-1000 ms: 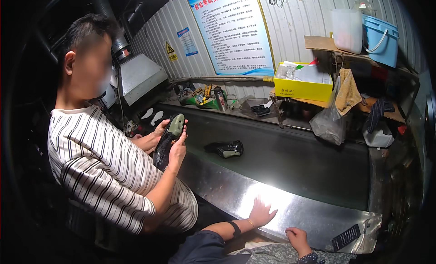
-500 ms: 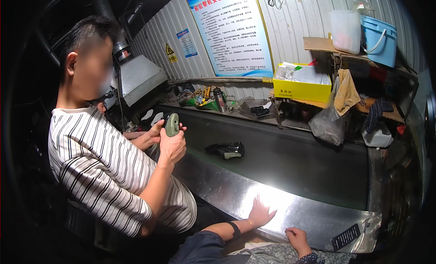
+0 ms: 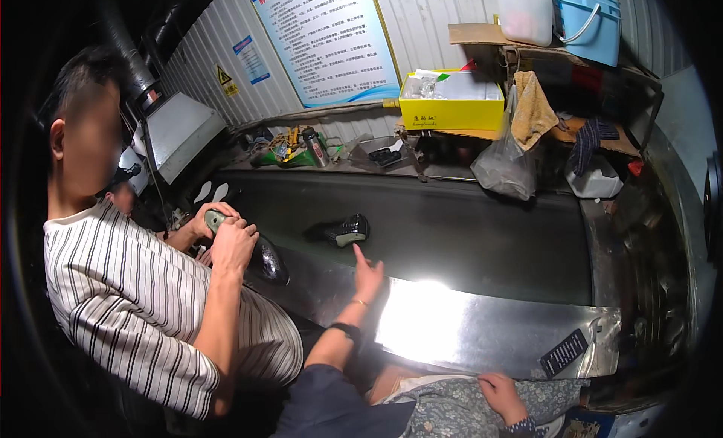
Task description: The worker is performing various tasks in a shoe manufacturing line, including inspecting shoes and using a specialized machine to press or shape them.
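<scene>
A glossy black shoe (image 3: 351, 228) with a grey-green last showing at its opening lies on the dark conveyor belt (image 3: 452, 250). My left hand (image 3: 367, 278) reaches over the metal edge with its index finger stretched toward this shoe. The fingertip looks close to the shoe, but I cannot tell whether it touches. Nothing is held in that hand. Down at my lap, my right hand (image 3: 503, 397) rests on a flowered apron (image 3: 452, 408), fingers loosely laid and no object visible in them.
To the left a co-worker in a striped shirt (image 3: 143, 287) holds another black shoe (image 3: 269, 259) on a green last. A shiny metal ledge (image 3: 489, 332) carries a dark slotted panel (image 3: 563, 354). Behind the belt are a yellow box (image 3: 452, 114), hanging plastic bag (image 3: 508, 167) and blue bucket (image 3: 587, 24).
My left hand has lifted from the metal ledge and stretched forward toward the shoe. The co-worker has lowered and turned the held shoe. My view has shifted, so the scene sits further left.
</scene>
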Available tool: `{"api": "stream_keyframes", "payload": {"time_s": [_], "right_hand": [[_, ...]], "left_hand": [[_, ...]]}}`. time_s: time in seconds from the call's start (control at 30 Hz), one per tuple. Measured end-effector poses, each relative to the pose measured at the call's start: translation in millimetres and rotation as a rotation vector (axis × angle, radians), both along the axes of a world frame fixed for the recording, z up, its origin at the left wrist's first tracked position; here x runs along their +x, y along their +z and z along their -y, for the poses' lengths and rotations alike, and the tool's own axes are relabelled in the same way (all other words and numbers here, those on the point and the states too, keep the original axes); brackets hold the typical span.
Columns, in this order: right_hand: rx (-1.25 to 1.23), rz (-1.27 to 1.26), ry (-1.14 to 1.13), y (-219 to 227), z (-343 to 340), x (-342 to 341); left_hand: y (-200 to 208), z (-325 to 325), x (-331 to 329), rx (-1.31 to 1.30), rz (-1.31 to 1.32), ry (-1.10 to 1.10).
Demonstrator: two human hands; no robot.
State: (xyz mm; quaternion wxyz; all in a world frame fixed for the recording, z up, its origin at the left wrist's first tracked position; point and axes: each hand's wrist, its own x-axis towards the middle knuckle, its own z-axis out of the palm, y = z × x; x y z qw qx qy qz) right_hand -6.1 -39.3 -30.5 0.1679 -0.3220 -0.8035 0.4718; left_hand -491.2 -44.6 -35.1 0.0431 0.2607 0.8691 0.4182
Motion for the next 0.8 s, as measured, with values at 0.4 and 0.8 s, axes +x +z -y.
{"api": "stream_keyframes", "payload": {"time_s": [0.4, 0.8], "right_hand": [[0.185, -0.061, -0.112, 8.9, 4.8, 1.2], [0.174, -0.965, 0.172, 315.1, -43.7, -24.2]], "left_hand": [[-43.3, 13.9, 13.6, -0.636, -0.479, -0.098], [-53.7, 2.5, 44.9, -0.345, -0.489, -0.332]]}}
